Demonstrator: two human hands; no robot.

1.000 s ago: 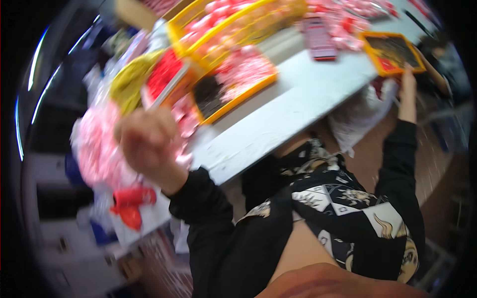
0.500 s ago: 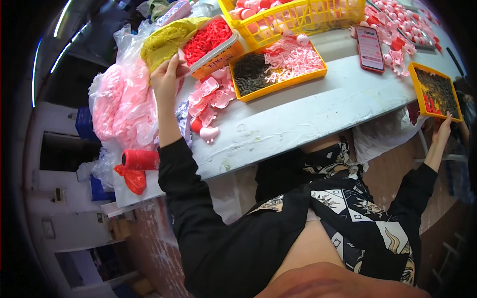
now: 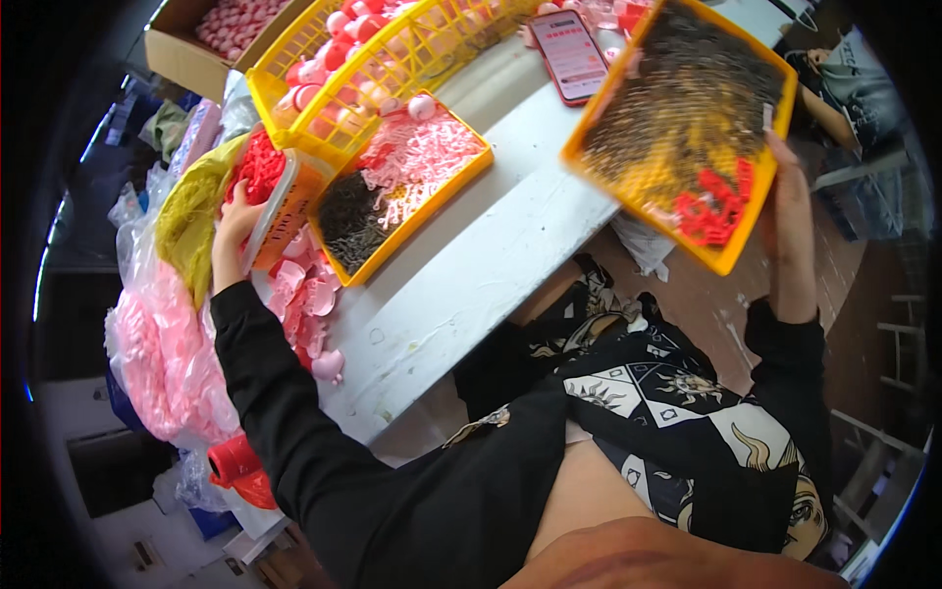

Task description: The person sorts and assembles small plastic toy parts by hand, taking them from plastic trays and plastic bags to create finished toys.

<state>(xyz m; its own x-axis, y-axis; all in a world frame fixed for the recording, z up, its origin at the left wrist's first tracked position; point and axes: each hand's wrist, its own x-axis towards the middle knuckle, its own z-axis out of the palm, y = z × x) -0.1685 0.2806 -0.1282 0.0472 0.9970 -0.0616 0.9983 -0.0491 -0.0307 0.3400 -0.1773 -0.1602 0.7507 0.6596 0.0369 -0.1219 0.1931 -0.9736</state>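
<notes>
My right hand (image 3: 788, 196) grips the right edge of a yellow tray (image 3: 581, 165), raised and tilted beside the table's near edge. Many small dark metal pieces (image 3: 702, 69) fill its upper part, and red plastic pieces (image 3: 714, 206) gather in its lower corner. At the left, my left hand (image 3: 235, 221) reaches to the rim of a tub (image 3: 280, 211) of red plastic pieces (image 3: 260, 162), thumb and forefinger apart; its other fingers are partly hidden. A yellow-green bag (image 3: 196, 216) hangs beside that hand, against the tub.
A second yellow tray (image 3: 392, 243) on the table (image 3: 461, 236) holds dark and pink pieces. Behind stand a yellow basket (image 3: 280, 128) of pink and red parts and a cardboard box (image 3: 182, 59). A phone (image 3: 569, 59) lies near the raised tray. Pink shells (image 3: 309, 294) lie by the tub.
The right hand has brought its yellow tray inward and up, much closer to view. My left hand has let go of the yellow-green bag's edge and moved to the tub. The view has turned.
</notes>
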